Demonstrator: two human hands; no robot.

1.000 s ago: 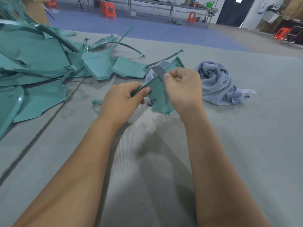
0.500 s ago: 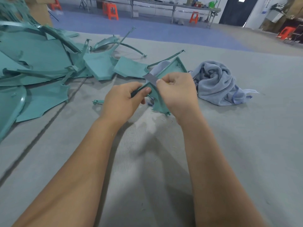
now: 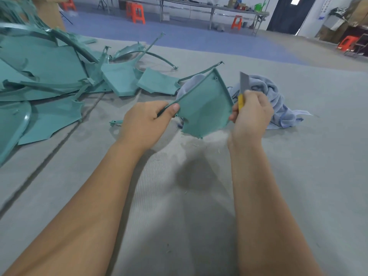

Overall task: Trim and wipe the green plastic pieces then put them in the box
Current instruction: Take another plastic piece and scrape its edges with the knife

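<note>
Head view: left hand [image 3: 147, 124] pinches the piece [image 3: 203, 110] mid-air, right hand [image 3: 252, 114] at 3 o'clock grips the knife [image 3: 243, 86]; trimming underway, wiping, boxing and pile [image 3: 45, 76] at 10 o'clock remain.

Held green piece [image 3: 203, 108]: moulded plastic, matt face, smooth, with a raised rim along its edges. Pile of green pieces [image 3: 45, 76] at left: same plastic, mostly matt; curved strips and rims carry a slight sheen. Knife [image 3: 242, 90]: bare grey metal blade, dull finish; yellow plastic handle. Cloth [image 3: 274, 102]: pale blue-grey fabric, soft, nappy, crumpled in folds. Table covering [image 3: 199, 196]: grey, matt, finely ribbed like felt or mat, with small shavings scattered on it. Far stools [image 3: 137, 14]: glossy orange plastic.
</note>
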